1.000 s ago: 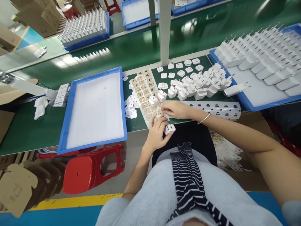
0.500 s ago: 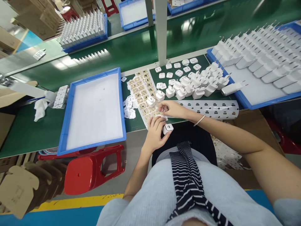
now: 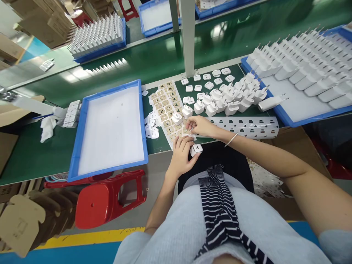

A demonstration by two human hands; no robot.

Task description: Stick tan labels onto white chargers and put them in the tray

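Note:
My left hand (image 3: pixel 181 154) is closed around a white charger (image 3: pixel 197 149) at the table's front edge, its port face turned up. Just above it, my right hand (image 3: pixel 200 125) has its fingers pinched together over the lower end of a sticker sheet (image 3: pixel 165 104); what sits between the fingertips is too small to make out. Another white charger (image 3: pixel 176 118), pins up, stands on that sheet. Beneath my right wrist runs a pale strip (image 3: pixel 247 126) with rows of dark-printed cut-outs.
Upright chargers (image 3: pixel 233 97) crowd the bench behind my right hand, with flat white pieces (image 3: pixel 209 85) beyond. A blue-rimmed tray (image 3: pixel 144 139) lies left; a charger-filled tray (image 3: pixel 288 121) stands right. Small white pieces (image 3: pixel 151 126) lie beside the sheet. A red stool (image 3: pixel 93 205) is below.
Hardly anything differs. My right hand stays pinched over the sheet with a very slight shift, and my left hand keeps the charger in the same place.

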